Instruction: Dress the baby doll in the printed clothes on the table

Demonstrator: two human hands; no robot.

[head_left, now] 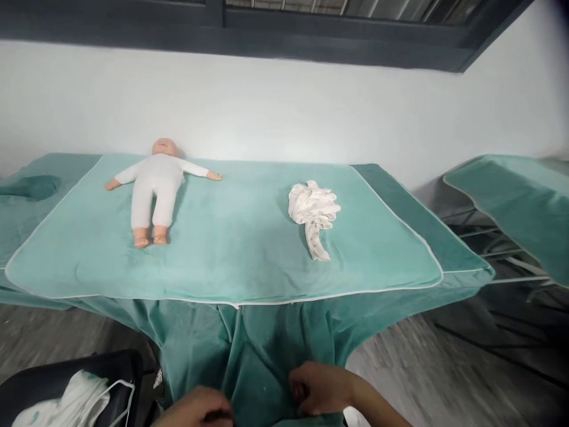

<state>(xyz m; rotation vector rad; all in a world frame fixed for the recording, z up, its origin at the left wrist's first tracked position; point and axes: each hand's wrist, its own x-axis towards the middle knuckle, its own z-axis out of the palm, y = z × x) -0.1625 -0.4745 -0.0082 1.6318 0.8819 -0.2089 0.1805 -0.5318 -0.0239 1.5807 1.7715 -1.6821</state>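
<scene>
At the bottom of the view, low before the hanging green cloth (pixel 262 356), are both hands. My left hand (pixel 200 408) is partly cut off by the frame edge, its fingers curled. My right hand (pixel 322 388) is bent at the wrist with fingers curled in. I cannot make out what, if anything, either hand holds. On the bed's green cover (pixel 240 237) lies a baby doll (pixel 157 178) on its back, arms spread, dressed in a white suit. A crumpled white baby garment (pixel 313 207) lies to its right, one part trailing toward me.
A black chair (pixel 128 362) at lower left holds white clothing (pixel 80 397) and a pale hanger (pixel 128 388). Another green-covered bed (pixel 520 207) with a metal frame stands at right. Behind the bed are a white wall (pixel 267 107) and a dark window frame (pixel 275 41).
</scene>
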